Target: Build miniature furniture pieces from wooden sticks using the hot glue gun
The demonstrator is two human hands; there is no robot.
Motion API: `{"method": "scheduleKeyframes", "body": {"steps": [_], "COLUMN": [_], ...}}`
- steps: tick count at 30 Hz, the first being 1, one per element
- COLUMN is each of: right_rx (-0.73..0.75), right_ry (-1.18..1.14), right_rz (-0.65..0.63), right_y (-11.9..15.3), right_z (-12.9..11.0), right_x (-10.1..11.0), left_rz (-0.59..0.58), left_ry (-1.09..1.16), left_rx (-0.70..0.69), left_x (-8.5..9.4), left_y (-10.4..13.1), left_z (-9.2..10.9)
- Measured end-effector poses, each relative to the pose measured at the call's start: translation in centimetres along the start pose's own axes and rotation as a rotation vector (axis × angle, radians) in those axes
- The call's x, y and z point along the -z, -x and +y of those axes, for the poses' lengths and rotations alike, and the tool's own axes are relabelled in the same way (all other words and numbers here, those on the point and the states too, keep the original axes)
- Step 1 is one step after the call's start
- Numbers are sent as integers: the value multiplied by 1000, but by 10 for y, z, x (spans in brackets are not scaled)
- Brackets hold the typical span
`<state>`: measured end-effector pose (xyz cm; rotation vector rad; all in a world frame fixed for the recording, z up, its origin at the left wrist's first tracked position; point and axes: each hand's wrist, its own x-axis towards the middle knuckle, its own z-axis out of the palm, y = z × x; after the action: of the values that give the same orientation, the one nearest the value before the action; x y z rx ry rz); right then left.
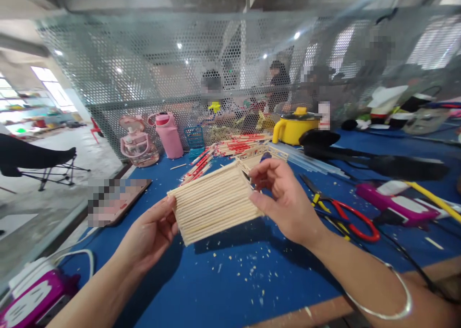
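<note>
A panel of pale wooden sticks laid side by side (216,200) is held tilted above the blue table. Its left end is pinched by my left hand (156,227), thumb on the near face and fingers behind. My right hand (279,193) is at the panel's right end, with its thumb near the edge and its fingers curled. A small dark thing (265,156) shows by those fingers; I cannot make out what it is. Behind the panel stands a small frame of pale sticks (279,153), partly hidden by my right hand.
Red-tipped sticks (239,145) lie behind the panel. Red-handled pliers (355,222), a purple power strip (399,205) and a yellow pot (293,128) are on the right. A phone (126,200) and pink bottle (169,135) are on the left. People sit beyond the mesh screen (154,59).
</note>
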<state>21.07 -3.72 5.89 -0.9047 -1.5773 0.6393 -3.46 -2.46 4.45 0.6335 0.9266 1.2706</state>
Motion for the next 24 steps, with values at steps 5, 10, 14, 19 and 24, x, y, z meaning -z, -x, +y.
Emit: {"method": "scheduleKeyframes", "body": {"steps": [5, 10, 14, 19, 24], "right_rx": [-378, -552, -498, -562, -647], "right_ry": [-62, -300, -578, -676, -671], "right_rz": [-60, -358, -113, 6, -151], "right_y": [-3, 5, 2, -10, -8], "right_z": [7, 8, 10, 13, 13], "right_x": [0, -23, -27, -10, -11], "left_rz": [74, 8, -64, -63, -86], "left_ry": [66, 49, -124, -725, -607], "left_rx": [-36, -57, 19, -6, -202], "left_x": [-9, -15, -13, -9, -27], "left_y": [-1, 0, 12, 24, 1], "left_z": [0, -12, -22, -6, 19]}}
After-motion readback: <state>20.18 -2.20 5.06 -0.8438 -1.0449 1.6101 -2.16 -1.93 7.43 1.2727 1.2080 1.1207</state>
